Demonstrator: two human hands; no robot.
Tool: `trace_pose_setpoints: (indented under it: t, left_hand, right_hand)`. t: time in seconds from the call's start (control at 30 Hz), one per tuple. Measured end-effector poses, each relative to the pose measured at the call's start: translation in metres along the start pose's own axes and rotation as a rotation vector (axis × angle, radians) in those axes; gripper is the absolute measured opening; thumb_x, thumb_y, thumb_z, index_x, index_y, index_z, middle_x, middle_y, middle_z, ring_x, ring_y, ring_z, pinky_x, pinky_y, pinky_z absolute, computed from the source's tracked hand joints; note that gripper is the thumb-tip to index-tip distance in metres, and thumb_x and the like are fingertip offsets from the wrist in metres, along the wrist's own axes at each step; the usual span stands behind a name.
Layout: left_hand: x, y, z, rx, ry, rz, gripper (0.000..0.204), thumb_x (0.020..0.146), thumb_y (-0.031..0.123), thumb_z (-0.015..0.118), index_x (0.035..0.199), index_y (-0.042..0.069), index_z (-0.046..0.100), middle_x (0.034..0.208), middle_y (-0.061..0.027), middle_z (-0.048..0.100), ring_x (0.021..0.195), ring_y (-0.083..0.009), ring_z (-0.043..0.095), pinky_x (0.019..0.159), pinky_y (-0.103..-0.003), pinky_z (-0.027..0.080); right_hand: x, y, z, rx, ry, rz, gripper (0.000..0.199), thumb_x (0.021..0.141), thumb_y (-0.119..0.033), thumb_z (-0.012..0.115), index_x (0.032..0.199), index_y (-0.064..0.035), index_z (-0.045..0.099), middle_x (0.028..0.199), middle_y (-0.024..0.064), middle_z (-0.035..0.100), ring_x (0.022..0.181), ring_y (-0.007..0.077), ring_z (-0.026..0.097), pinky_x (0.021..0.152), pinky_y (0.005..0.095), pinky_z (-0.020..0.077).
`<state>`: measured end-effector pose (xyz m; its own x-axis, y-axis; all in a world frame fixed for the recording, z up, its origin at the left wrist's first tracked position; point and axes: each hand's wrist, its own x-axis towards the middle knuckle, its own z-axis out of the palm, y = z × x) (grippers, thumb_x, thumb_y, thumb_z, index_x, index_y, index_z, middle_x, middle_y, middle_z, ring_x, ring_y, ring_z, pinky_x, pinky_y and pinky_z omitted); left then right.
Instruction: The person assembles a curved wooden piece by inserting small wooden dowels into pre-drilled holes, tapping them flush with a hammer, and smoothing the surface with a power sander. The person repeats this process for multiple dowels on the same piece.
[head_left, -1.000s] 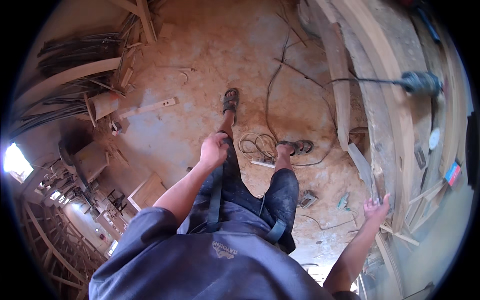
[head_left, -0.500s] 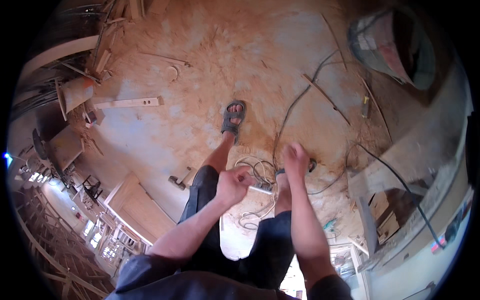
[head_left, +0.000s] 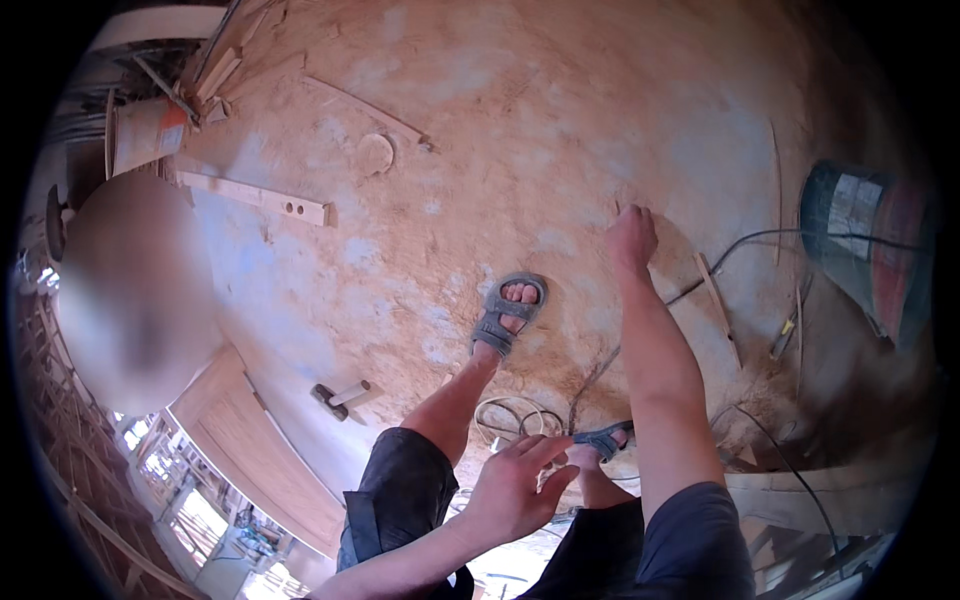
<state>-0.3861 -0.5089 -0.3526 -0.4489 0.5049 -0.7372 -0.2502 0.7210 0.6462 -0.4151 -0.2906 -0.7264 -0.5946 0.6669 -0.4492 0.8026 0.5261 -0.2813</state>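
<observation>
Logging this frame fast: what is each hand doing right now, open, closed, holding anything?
Left hand: open, fingers spread, holding nothing.
Right hand: stretched out over the sawdust floor, fingers curled; cannot tell if it holds anything.

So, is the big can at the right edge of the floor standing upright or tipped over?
Tipped over. The can lies on its side on the sawdust-covered floor, its dark round end toward the right hand.

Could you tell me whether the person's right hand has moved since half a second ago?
Yes. The right hand has reached forward from beside the coiled cable, past the forward sandal, toward the sawdust floor.
</observation>
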Motion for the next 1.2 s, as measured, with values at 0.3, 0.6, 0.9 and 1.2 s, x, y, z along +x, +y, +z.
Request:
trace_pose_setpoints:
  t: [0.3, 0.6, 0.9, 1.2]
  left_hand:
    - [0.000, 0.008, -0.003, -0.275, -0.034, -0.064, 0.032, 0.091, 0.010, 0.069, 0.121, 0.003, 0.065, 0.102, -0.0188, 0.069, 0.095, -0.0377, 0.069, 0.081, -0.043, 0.055]
    - [-0.013, 0.001, -0.009, -0.355, -0.027, -0.096, 0.027, 0.093, 0.003, 0.070, 0.119, -0.003, 0.065, 0.101, -0.0116, 0.074, 0.092, -0.0169, 0.071, 0.088, -0.031, 0.054]
    - [-0.008, 0.000, 0.003, -0.330, -0.076, -0.069, 0.026, 0.097, 0.005, 0.069, 0.121, -0.005, 0.064, 0.099, -0.0082, 0.072, 0.092, -0.0120, 0.065, 0.086, -0.027, 0.051]
    - [-0.017, -0.010, 0.062, -0.404, -0.144, -0.096, 0.033, 0.099, 0.006, 0.068, 0.127, -0.008, 0.060, 0.097, -0.0077, 0.071, 0.085, -0.0114, 0.064, 0.079, -0.025, 0.051]
  right_hand:
    - [-0.050, 0.065, 0.032, 0.187, -0.102, -0.006, 0.018, 0.088, -0.017, 0.063, 0.102, -0.0050, 0.064, 0.090, 0.0222, 0.070, 0.092, 0.0441, 0.068, 0.082, 0.0519, 0.0525]
    - [-0.065, -0.051, 0.041, -0.351, -0.230, -0.454, 0.038, 0.087, -0.011, 0.061, 0.124, -0.0039, 0.063, 0.117, 0.0229, 0.065, 0.108, 0.0345, 0.068, 0.087, 0.0480, 0.0587]
    - [-0.112, 0.018, 0.036, 0.052, -0.299, -0.062, 0.032, 0.087, -0.010, 0.060, 0.116, 0.0014, 0.062, 0.112, 0.0241, 0.068, 0.099, 0.0403, 0.070, 0.081, 0.0498, 0.0584]
    - [-0.252, 0.096, 0.049, 0.304, -0.249, 0.258, 0.025, 0.086, -0.014, 0.061, 0.106, 0.0013, 0.064, 0.100, 0.0251, 0.070, 0.097, 0.0431, 0.070, 0.083, 0.0507, 0.0567]
